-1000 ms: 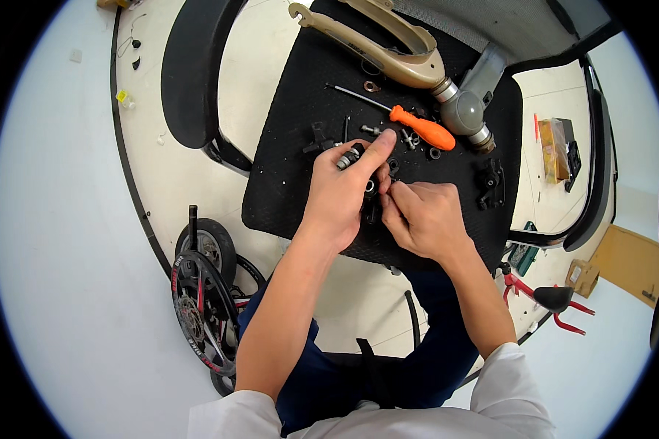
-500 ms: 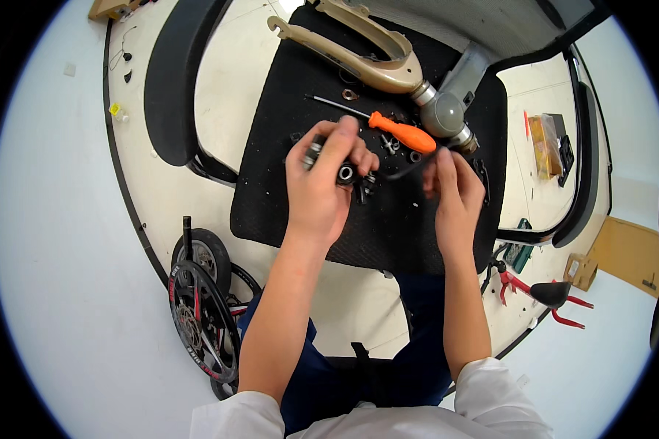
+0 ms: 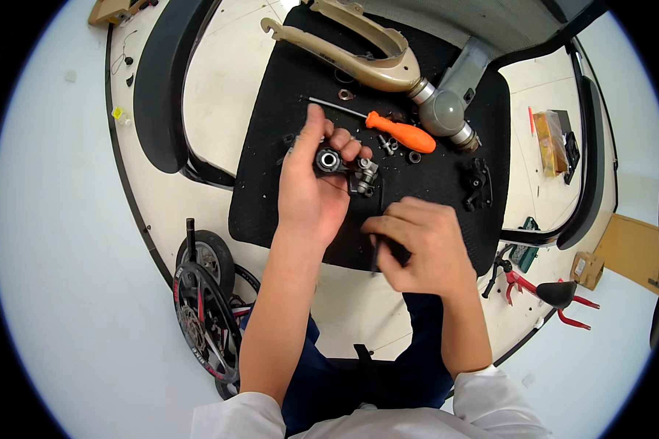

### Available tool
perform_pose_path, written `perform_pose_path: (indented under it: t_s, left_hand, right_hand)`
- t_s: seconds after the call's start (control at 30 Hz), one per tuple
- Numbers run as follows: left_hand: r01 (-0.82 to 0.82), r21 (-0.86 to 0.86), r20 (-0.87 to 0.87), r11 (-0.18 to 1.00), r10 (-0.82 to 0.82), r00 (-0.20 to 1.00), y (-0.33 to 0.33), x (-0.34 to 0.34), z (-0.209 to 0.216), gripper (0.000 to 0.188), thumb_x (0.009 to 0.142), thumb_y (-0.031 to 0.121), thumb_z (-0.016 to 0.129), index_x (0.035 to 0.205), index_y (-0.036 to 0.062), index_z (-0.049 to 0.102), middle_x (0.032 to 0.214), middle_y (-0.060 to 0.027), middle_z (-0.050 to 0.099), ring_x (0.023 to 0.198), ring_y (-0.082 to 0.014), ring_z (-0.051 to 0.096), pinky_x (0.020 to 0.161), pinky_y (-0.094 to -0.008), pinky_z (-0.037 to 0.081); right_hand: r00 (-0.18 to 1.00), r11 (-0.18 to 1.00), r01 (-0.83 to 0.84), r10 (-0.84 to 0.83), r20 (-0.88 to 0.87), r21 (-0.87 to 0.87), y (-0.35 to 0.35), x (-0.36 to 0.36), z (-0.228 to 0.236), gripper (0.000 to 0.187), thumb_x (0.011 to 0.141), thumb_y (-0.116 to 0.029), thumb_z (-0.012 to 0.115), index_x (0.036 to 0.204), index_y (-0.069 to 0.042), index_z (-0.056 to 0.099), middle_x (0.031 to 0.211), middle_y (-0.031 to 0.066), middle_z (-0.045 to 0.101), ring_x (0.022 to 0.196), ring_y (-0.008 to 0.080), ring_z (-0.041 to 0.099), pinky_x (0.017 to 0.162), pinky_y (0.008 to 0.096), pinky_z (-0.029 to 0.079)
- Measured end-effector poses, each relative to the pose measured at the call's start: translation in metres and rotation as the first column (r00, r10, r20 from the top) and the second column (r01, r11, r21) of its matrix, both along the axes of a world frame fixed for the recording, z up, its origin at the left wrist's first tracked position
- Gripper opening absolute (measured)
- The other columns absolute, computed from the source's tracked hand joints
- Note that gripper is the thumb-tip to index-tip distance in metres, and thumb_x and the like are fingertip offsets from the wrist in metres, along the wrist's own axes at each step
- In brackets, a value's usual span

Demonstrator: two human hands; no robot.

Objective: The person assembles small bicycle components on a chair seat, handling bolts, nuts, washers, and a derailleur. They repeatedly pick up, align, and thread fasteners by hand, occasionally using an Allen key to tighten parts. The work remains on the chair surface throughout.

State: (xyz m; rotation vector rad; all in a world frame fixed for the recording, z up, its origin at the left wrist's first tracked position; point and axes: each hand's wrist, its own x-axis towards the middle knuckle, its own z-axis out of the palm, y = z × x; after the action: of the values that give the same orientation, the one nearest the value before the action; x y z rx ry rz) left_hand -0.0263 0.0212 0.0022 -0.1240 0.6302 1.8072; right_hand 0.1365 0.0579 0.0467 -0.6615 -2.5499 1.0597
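Black metal assembly point(image 3: 343, 167) with a round bearing-like ring on its upper face sits in my left hand point(image 3: 311, 197), above the middle of the black mat point(image 3: 271, 197). Going from near to far: my two forearms come in from the lower edge with white sleeves, and between them I see dark blue trousers. My right hand point(image 3: 421, 245) is closest. It is curled over the near part of the mat, fingers bent under, and a thin dark tool point(image 3: 375, 257) pokes down from below them; how it is gripped is hidden by the knuckles. Left of my arm, a small wheel with red and black spokes point(image 3: 201, 322) lies on the floor, partly cut by my forearm.

My left hand is half closed around the assembly: the thumb stands up on its left side and the fingertips hook over the top. The lower part of the piece is covered by my palm, so I cannot make out its full shape.

Just beyond, an orange-handled screwdriver point(image 3: 399, 132) lies on the mat, with small nuts and washers point(image 3: 399, 146) beside it, too small to tell apart. Farther is a beige bicycle fork point(image 3: 344, 58) joined to a grey cylinder part point(image 3: 447, 110).

At the right, on the pale table, a flat package in clear wrapping, yellow-brown point(image 3: 550, 132), lies lengthwise; its print is unreadable. Lower right, a small brown cardboard box point(image 3: 587, 269) sits near red-handled pliers point(image 3: 556, 296).
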Motion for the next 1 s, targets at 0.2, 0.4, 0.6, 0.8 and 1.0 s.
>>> perform_pose_path:
  t_s: [0.2,0.4,0.6,0.8,1.0]
  left_hand:
    - [-0.021,0.017,0.011,1.000,0.021,1.000,-0.002,-0.004,0.002,0.029,0.101,0.035,0.057,0.086,0.0117,0.051,0.076,0.0008,0.048,0.073,-0.0130,0.050,0.085,-0.0347,0.048]
    - [0.002,0.038,-0.202,0.999,0.006,0.979,0.001,0.005,0.002,0.027,0.104,0.031,0.052,0.087,0.0092,0.052,0.082,-0.0039,0.054,0.082,-0.0176,0.054,0.090,-0.0368,0.047]
    - [0.089,0.006,-0.449,0.996,-0.077,0.890,-0.001,0.018,-0.003,0.023,0.103,0.025,0.052,0.092,0.0047,0.054,0.091,-0.0078,0.060,0.094,-0.0189,0.059,0.092,-0.0361,0.047]
    - [0.093,0.001,-0.429,0.996,-0.084,0.900,-0.002,0.017,-0.007,0.040,0.104,0.042,0.048,0.094,0.0040,0.054,0.098,-0.0093,0.060,0.101,-0.0207,0.060,0.092,-0.0349,0.048]
    - [0.133,0.116,-0.348,0.984,-0.085,0.934,-0.003,0.009,-0.007,0.061,0.099,0.059,0.040,0.101,0.0005,0.055,0.102,-0.0126,0.065,0.102,-0.0213,0.064,0.094,-0.0350,0.049]
  right_hand:
    - [0.940,0.945,0.310,-0.321,-0.115,-0.103,0.017,0.016,-0.016,0.011,0.078,-0.007,0.073,0.086,-0.001,0.071,0.070,0.0097,0.064,0.062,0.0226,0.062,0.058,0.0299,0.047]
    - [0.940,0.956,0.290,-0.277,0.198,-0.040,0.023,0.018,-0.013,0.020,0.077,-0.013,0.077,0.091,0.000,0.071,0.064,0.0070,0.057,0.057,0.0190,0.056,0.055,0.0280,0.045]
    - [0.816,0.839,0.486,-0.536,-0.215,-0.246,0.014,-0.015,-0.030,0.014,0.080,-0.005,0.076,0.090,0.000,0.070,0.076,0.0072,0.064,0.058,0.0132,0.059,0.056,0.0245,0.047]
    - [0.859,0.893,0.438,-0.451,-0.242,-0.107,0.014,-0.021,-0.037,0.015,0.077,0.003,0.073,0.092,0.001,0.070,0.087,0.0096,0.068,0.074,0.0198,0.067,0.067,0.0276,0.053]
    - [0.896,0.950,0.306,-0.308,-0.319,-0.059,0.025,-0.018,-0.035,0.017,0.076,0.002,0.074,0.092,0.001,0.070,0.090,0.0098,0.068,0.081,0.0246,0.069,0.074,0.0312,0.054]
